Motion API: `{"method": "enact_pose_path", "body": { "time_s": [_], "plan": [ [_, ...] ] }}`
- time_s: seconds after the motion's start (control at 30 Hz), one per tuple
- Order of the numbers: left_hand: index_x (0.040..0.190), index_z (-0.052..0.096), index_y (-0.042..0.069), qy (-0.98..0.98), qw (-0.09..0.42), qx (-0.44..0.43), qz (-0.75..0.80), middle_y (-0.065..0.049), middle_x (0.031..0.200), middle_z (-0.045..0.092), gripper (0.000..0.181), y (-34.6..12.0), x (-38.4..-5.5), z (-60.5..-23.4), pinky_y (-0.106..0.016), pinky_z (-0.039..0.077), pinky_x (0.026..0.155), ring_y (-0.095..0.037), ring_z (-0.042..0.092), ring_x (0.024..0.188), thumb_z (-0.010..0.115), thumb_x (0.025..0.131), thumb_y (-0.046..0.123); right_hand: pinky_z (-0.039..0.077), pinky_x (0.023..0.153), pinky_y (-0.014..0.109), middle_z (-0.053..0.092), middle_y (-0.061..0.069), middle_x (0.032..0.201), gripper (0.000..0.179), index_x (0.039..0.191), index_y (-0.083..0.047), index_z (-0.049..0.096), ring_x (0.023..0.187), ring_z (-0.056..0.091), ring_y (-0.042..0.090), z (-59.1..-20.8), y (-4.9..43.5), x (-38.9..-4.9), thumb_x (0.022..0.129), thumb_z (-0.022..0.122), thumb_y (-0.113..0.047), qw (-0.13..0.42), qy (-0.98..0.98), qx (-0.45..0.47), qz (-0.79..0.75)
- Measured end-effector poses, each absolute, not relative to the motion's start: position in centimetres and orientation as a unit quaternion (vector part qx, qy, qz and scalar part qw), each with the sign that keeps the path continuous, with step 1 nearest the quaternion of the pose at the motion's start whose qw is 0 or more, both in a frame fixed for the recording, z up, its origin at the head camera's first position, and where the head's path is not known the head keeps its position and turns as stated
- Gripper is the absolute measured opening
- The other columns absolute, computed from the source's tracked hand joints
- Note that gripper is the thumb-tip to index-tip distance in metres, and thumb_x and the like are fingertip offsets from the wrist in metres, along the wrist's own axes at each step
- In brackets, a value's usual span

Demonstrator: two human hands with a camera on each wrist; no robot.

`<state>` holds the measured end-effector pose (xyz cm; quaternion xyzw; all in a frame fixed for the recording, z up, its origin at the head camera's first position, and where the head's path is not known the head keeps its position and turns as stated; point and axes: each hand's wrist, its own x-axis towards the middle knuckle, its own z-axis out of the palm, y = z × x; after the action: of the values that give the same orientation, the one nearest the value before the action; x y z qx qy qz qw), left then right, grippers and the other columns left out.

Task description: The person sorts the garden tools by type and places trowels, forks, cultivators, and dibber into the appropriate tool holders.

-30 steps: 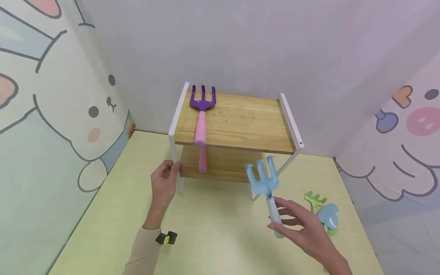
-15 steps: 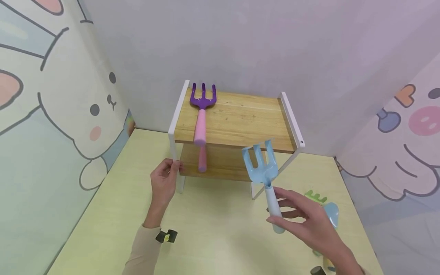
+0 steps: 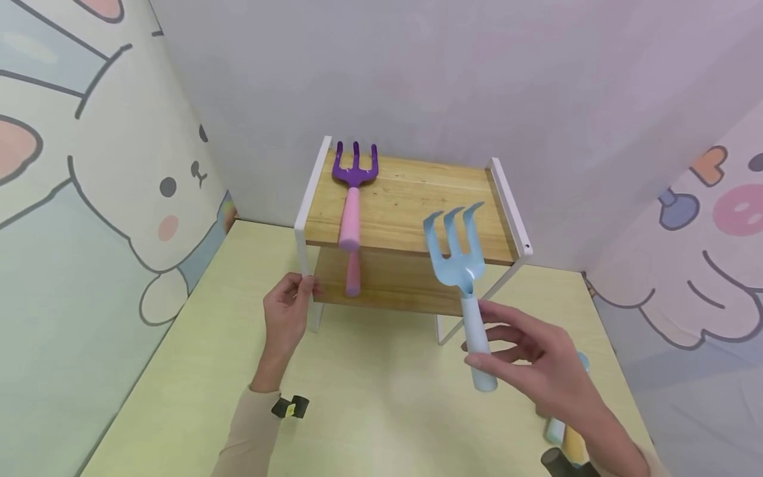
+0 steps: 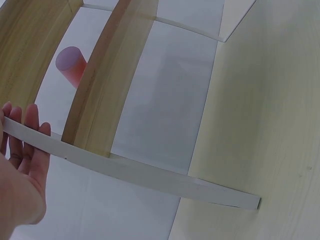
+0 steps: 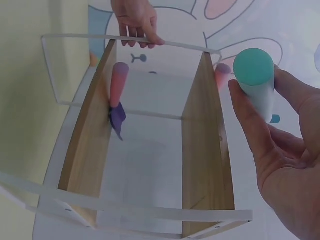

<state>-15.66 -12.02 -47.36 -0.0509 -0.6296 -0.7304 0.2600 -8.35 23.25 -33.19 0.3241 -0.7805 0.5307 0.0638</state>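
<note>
Pinching the light-blue hand fork (image 3: pixel 469 306) by its handle (image 3: pixel 475 331), the right hand (image 3: pixel 539 364) held its tines (image 3: pixel 454 235) above the grip, near the two-tier shelf (image 3: pixel 411 199). Leftward, the left hand (image 3: pixel 287 319) pinched the white side frame (image 3: pixel 302 255), below the topmost purple-and-pink hand fork (image 3: pixel 353 199).

Our right hand (image 3: pixel 539 351) holds a light-blue three-pronged hand fork (image 3: pixel 458 269) by its handle, prongs up, before a white-framed, two-tier wooden shelf (image 3: pixel 399 222) on a pale yellow table (image 3: pixel 369 397). Our left hand (image 3: pixel 287 311) grips the white left post (image 3: pixel 302 255). We see a pink-handled purple fork (image 3: pixel 352 209) on the upper tier; a pink handle (image 3: pixel 354 273) juts from the lower.
</note>
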Motion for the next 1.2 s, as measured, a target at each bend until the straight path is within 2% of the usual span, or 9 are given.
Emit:
{"method": "enact_pose_path", "body": {
  "time_s": [0.2, 0.33, 0.6, 0.97, 1.2],
  "plan": [
    [0.087, 0.059, -0.017, -0.624, 0.262, -0.057, -0.734, -0.03, 0.087, 0.067, 0.018, -12.1, -15.6, -47.4, -0.024, 0.06, 0.076, -0.017, 0.071, 0.074, 0.06, 0.101, -0.005, 0.063, 0.065, 0.031, 0.071, 0.007, 0.122, 0.066, 0.135, 0.0, 0.063, 0.092, 0.076, 0.017, -31.8, 22.5, -8.6, 0.075, 0.082, 0.019, 0.044, -0.79, 0.294, 0.535],
    [0.087, 0.059, -0.017, -0.622, 0.26, -0.06, -0.736, -0.029, 0.088, 0.068, 0.018, -12.1, -15.7, -47.5, -0.025, 0.061, 0.076, -0.017, 0.071, 0.074, 0.06, 0.101, -0.006, 0.063, 0.065, 0.03, 0.071, 0.009, 0.122, 0.064, 0.136, -0.001, 0.063, 0.091, 0.076, 0.019, -31.2, 21.9, -8.9, 0.076, 0.081, 0.017, 0.036, -0.788, 0.281, 0.546],
    [0.087, 0.058, -0.018, -0.618, 0.258, -0.061, -0.74, -0.026, 0.087, 0.069, 0.018, -12.1, -15.8, -47.6, -0.025, 0.061, 0.077, -0.016, 0.071, 0.074, 0.06, 0.101, -0.006, 0.063, 0.066, 0.03, 0.071, 0.005, 0.118, 0.057, 0.136, -0.004, 0.064, 0.089, 0.076, 0.02, -29.5, 20.7, -10.1, 0.083, 0.081, 0.009, 0.001, -0.813, 0.214, 0.542],
    [0.087, 0.059, -0.018, -0.618, 0.261, -0.067, -0.739, -0.029, 0.087, 0.068, 0.017, -12.1, -15.8, -47.6, -0.024, 0.061, 0.076, -0.016, 0.071, 0.074, 0.059, 0.101, -0.007, 0.063, 0.075, 0.032, 0.069, 0.01, 0.123, 0.05, 0.136, -0.004, 0.064, 0.094, 0.075, 0.02, -27.9, 19.2, -12.1, 0.089, 0.081, -0.008, -0.031, -0.821, 0.16, 0.547],
    [0.087, 0.059, -0.017, -0.624, 0.26, -0.06, -0.734, -0.033, 0.088, 0.066, 0.018, -12.1, -15.8, -47.5, -0.024, 0.061, 0.076, -0.016, 0.071, 0.074, 0.059, 0.101, -0.006, 0.062, 0.079, 0.028, 0.069, 0.008, 0.123, 0.052, 0.138, -0.01, 0.063, 0.1, 0.075, 0.017, -27.1, 18.8, -13.4, 0.092, 0.081, -0.024, -0.054, -0.838, 0.128, 0.528]
  ]
}}
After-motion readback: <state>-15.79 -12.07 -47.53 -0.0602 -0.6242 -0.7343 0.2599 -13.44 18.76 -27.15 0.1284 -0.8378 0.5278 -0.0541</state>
